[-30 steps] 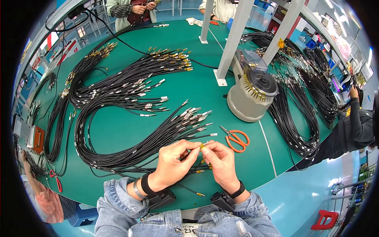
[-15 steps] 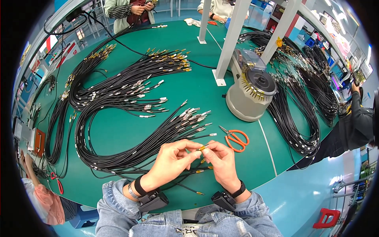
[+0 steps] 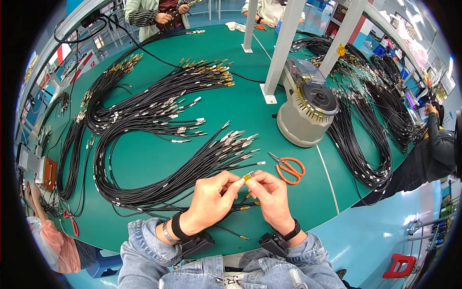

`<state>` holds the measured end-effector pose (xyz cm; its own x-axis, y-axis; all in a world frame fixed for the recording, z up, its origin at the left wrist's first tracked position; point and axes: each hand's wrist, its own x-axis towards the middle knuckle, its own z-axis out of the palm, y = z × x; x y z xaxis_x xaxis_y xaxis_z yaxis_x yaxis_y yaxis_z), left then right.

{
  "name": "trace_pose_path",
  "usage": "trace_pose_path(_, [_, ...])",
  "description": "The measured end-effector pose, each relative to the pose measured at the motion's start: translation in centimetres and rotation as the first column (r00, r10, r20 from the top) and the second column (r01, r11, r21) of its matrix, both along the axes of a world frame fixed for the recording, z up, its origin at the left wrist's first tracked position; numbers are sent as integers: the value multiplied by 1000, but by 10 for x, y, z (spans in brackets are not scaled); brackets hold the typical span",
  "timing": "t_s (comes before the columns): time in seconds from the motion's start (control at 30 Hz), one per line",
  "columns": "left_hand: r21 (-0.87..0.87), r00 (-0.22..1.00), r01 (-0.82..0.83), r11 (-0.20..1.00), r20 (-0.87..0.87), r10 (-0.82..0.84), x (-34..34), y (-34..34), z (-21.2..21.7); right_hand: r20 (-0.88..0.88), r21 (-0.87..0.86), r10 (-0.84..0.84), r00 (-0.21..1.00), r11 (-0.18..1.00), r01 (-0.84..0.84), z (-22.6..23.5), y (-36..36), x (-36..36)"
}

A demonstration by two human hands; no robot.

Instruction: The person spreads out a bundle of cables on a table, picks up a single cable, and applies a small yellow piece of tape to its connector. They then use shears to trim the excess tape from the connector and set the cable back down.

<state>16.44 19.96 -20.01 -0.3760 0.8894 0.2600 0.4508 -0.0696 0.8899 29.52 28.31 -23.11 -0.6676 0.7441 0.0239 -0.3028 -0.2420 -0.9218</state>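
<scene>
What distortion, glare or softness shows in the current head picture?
Head view: the green table has an edge that bows; head view: pale glare spots on the blue floor; head view: scissors look crisp, but the yellow piece between left hand and right hand is too small for fine detail.

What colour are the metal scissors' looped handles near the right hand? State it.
Orange looped handles, shown in the head view.
</scene>
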Motion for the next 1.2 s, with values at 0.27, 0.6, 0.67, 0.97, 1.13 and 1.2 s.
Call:
trace_pose_path(0.27, [-65,998,52,996,34,-50,-2,-2,3,-7,21,-2,1000,1000,2,1,-1,-1])
trace_pose_path(0.6, [18,999,19,1000,40,-20,0,1,-7,-52,50,-25,998,998,27,4,-3,-2])
trace_pose_path(0.67, [68,1000,-1,998,2,1,0,2,-11,-49,43,-22,999,999,24,5,-3,-1])
trace_pose_path(0.97, [42,994,29,999,105,-34,1,1,-3,-29,27,-8,1000,1000,9,1,-1,1])
trace_pose_path(1.13, [4,987,57,998,151,-57,0,0,-2,-22,38,-13,1000,999,14,2,-2,0])
trace_pose_path(1.2, [-14,982,69,998,175,-65,1,-1,-1,-20,39,-13,1000,999,13,2,-2,0])
